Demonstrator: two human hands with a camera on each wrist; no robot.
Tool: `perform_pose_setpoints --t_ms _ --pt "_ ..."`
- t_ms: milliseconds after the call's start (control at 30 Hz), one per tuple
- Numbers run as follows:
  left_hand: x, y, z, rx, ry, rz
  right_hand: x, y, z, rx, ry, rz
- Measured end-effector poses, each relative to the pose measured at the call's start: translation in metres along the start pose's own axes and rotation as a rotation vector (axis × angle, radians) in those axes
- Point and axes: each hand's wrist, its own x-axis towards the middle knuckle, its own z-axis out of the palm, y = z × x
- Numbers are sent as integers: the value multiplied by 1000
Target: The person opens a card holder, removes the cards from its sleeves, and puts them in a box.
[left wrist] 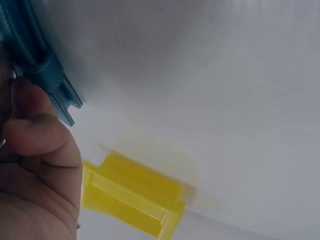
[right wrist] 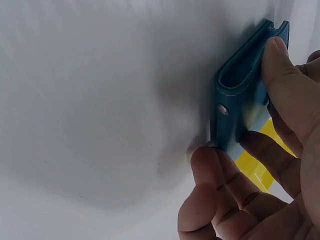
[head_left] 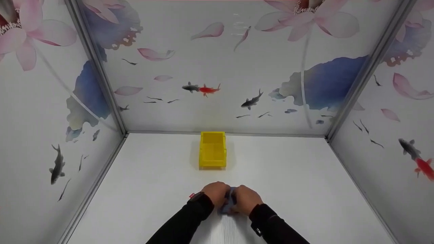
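A small blue folded leather wallet (head_left: 232, 200) with pale stitching is between both hands, close over the white table. My left hand (head_left: 216, 194) has its fingers and thumb curled at the left side of the wallet. A strap band (left wrist: 47, 72) crosses the wallet in the left wrist view, right by the thumb. From the other side my right hand (right wrist: 280, 165) grips it, thumb along the upper edge and fingers beneath. A round metal snap (right wrist: 223, 109) shows on its near end. The hands hide part of the wallet in the head view.
Beyond the hands a yellow plastic bin (head_left: 213, 163) stands on the white table (head_left: 162, 169) near the back wall. White panels (head_left: 203, 112) printed with flowers and fish enclose the back and both sides, framed by grey metal posts (head_left: 98, 67).
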Motion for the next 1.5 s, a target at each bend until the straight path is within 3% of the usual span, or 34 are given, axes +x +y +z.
perform_pose_setpoints --t_ms 200,433,533,733,867,1167,1400,1500 --pt "0 -2 3 -1 6 24 -2 -5 2 2 26 -8" --pt "-9 0 -8 -43 -17 89 1 0 6 -42 8 0" --pt "-10 0 -9 -65 -35 69 2 2 6 -42 12 -1" --pt "-12 -4 -5 -111 -73 -49 4 3 7 -51 19 52" --pt "-18 -5 -10 -92 -72 -87 6 2 6 -50 1 96" --pt "-27 -16 -20 30 0 -119 8 1 6 -68 -27 122" --pt "-32 -26 -12 145 105 -24 5 -7 3 -88 -25 139" --pt "-32 -28 -8 133 118 -11 4 -10 4 -124 -16 130"
